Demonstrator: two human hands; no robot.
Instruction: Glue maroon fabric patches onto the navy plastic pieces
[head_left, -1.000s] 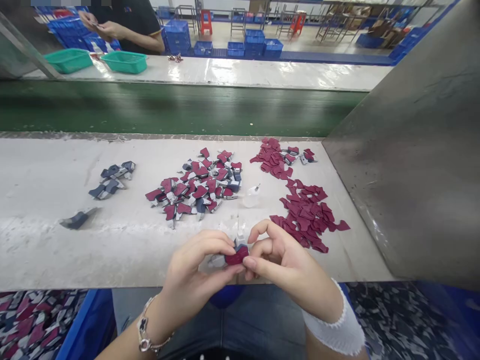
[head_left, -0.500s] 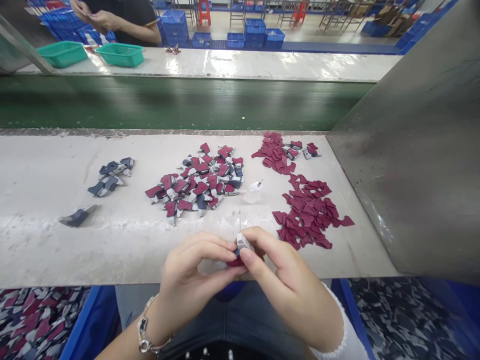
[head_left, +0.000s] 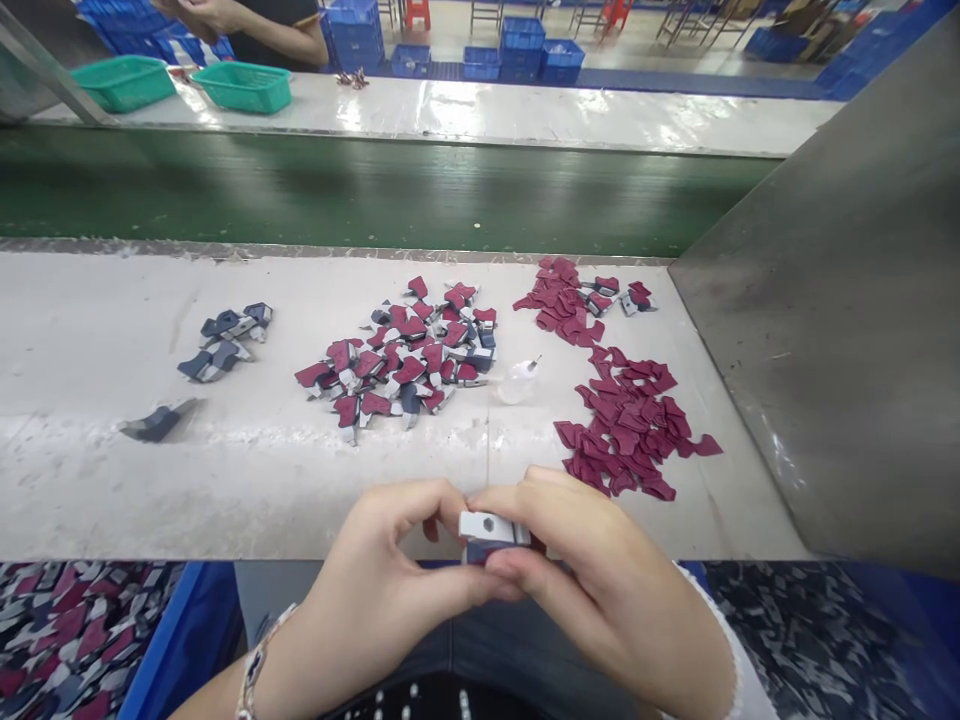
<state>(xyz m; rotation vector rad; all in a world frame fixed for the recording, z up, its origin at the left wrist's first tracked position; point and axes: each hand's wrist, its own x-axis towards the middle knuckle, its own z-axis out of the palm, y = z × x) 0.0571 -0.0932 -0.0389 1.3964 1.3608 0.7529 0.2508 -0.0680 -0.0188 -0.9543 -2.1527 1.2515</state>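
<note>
Small white-and-navy piece (head_left: pixel 489 530) was pinched between the fingers (head_left: pixel 540 492) of the left hand (head_left: pixel 367 585) and right hand (head_left: pixel 600 565), both nearly closed on it. Maroon cutouts (head_left: pixel 630 425) lay on the tabletop (head_left: pixel 112 480) beyond.

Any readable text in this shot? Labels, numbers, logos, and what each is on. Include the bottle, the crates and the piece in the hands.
None readable.
Pale block between the left hand and right hand: a hexagonal hole, no characters visible.
Small plastic bottle: no label visible.
Blue crates in the background: too small to tell if marked.
</note>
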